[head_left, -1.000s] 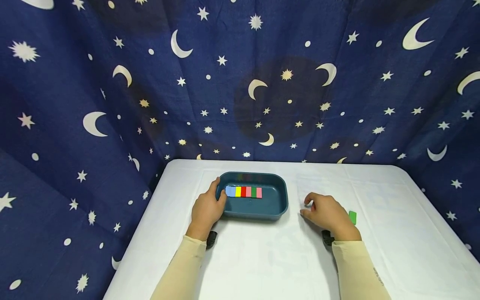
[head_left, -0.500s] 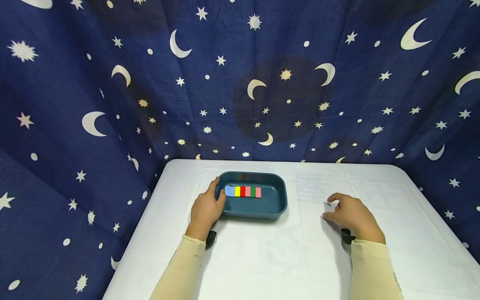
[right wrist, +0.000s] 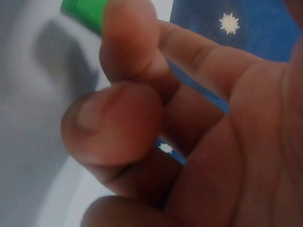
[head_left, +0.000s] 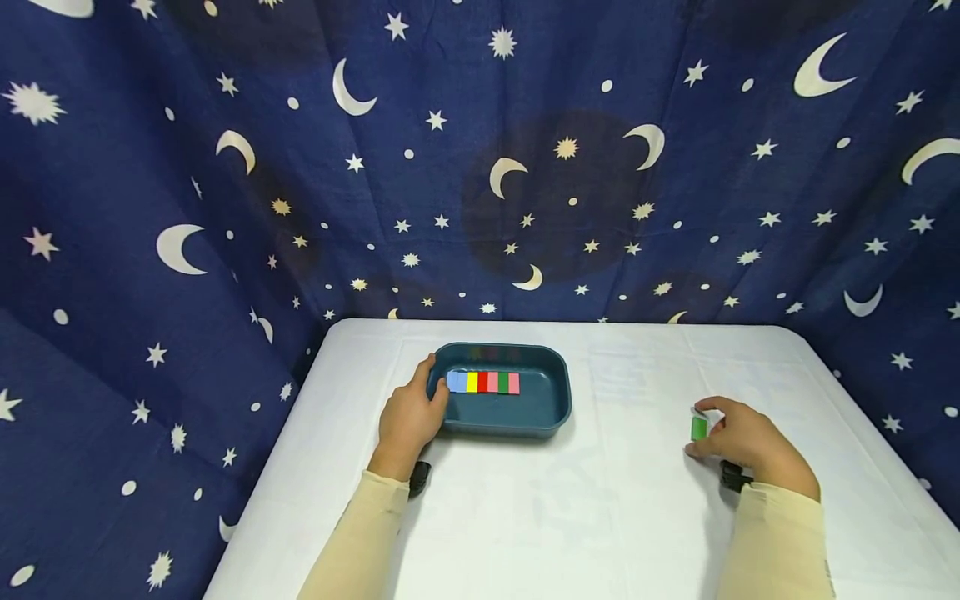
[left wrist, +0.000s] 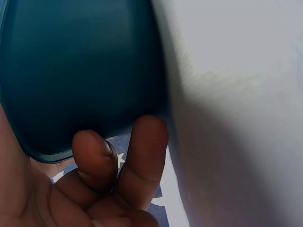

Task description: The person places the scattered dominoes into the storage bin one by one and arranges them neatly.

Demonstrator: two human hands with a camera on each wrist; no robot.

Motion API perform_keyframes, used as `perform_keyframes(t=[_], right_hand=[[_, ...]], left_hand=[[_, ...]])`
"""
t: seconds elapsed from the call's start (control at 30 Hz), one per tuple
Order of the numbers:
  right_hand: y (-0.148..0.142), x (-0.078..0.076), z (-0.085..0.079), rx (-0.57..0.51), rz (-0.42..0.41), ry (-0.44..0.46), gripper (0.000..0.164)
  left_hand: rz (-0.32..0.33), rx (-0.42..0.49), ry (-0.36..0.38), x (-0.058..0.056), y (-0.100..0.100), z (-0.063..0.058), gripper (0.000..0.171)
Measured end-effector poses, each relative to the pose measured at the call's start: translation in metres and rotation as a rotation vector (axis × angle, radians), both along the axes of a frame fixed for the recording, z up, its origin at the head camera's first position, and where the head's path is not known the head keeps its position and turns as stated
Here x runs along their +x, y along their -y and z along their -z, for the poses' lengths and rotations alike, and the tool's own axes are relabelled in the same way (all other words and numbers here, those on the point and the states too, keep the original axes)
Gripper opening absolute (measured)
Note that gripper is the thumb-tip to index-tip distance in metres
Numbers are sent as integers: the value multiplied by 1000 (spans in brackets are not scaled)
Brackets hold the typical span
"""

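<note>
My left hand [head_left: 408, 417] grips the left end of a dark teal plastic tray [head_left: 543, 417], thumb over its rim. In the left wrist view, the curled fingers [left wrist: 147, 151] lie against the tray's outer wall [left wrist: 85, 61]. Inside, a straight row of small coloured blocks [head_left: 483, 382] runs light blue, yellow, red, pink, green, pink. Over at the right, my right hand [head_left: 753, 442] has thumb and forefinger spread on either side of a small green block [head_left: 699, 428] on the table. The right wrist view shows that green block [right wrist: 85, 12] partly behind a finger; contact cannot be made out.
A white cloth covers the table [head_left: 585, 533]. Dark blue curtains [head_left: 450, 200] with moons and stars hang behind it and to the sides. Black wrist devices [head_left: 735, 477] sit under both wrists.
My right hand has moved right, away from the tray, to the green block, which it hid from view half a second ago. The left hand and tray have stayed put.
</note>
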State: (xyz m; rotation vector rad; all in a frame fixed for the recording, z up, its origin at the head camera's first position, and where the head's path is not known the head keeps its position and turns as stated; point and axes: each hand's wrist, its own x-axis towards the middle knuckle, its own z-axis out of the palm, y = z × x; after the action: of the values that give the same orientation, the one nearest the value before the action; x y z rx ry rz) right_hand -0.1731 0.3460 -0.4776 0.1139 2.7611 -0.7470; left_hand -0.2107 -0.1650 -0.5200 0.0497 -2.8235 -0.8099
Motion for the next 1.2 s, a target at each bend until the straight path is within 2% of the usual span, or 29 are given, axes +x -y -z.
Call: perform_keyframes(t=[0.33,0.53,0.73,1.2], right_hand=[[-6,-1,3,-26,4,51,85],[-9,-2,8,-54,35,80,85],[-11,-6,13,-65,44,74,81],[-9,-3,9,-83,52,67,68]], left_hand=[[-4,-2,-6,0,0,0,58],[3,-1,-4,0,0,-1,58],[-4,3,0,1,0,-1,58],[-12,-6,-1,1,0,0,57]])
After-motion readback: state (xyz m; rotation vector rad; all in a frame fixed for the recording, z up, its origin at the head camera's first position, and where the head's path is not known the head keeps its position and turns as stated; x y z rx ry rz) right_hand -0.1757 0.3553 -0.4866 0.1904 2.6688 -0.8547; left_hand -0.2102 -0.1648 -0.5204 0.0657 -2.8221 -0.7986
